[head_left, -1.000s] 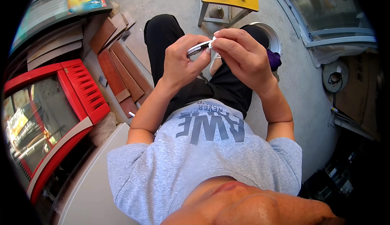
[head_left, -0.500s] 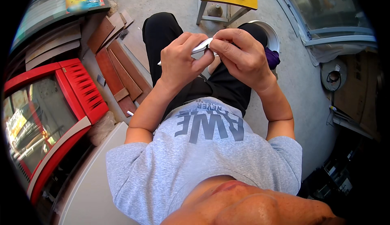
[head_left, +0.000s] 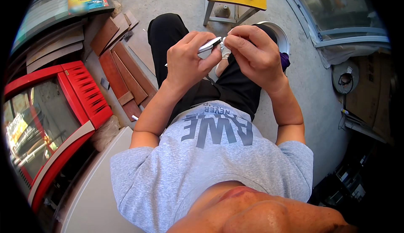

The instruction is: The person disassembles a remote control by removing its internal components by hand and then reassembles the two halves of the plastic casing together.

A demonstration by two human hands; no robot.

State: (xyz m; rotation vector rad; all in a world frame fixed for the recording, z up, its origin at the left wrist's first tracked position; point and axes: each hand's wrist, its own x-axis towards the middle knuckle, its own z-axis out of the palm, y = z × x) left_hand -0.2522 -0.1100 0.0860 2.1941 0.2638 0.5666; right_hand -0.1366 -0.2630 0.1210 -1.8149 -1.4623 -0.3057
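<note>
one slim white-and-black object (head_left: 209, 45) is pinched in the left hand (head_left: 188, 58) over the black-trousered lap (head_left: 198, 96); a slack thumb could drop it on the grey concrete floor (head_left: 313, 119). just beside, the right hand (head_left: 256, 58) is narrowed; i cannot tell whether it holds anything.

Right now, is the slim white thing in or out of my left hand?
In: your left hand grips the white thing between thumb and fingers.

The white-and-black piece (head_left: 209, 45) looks smooth plastic, the shirt (head_left: 189, 172) matt cloth.
</note>
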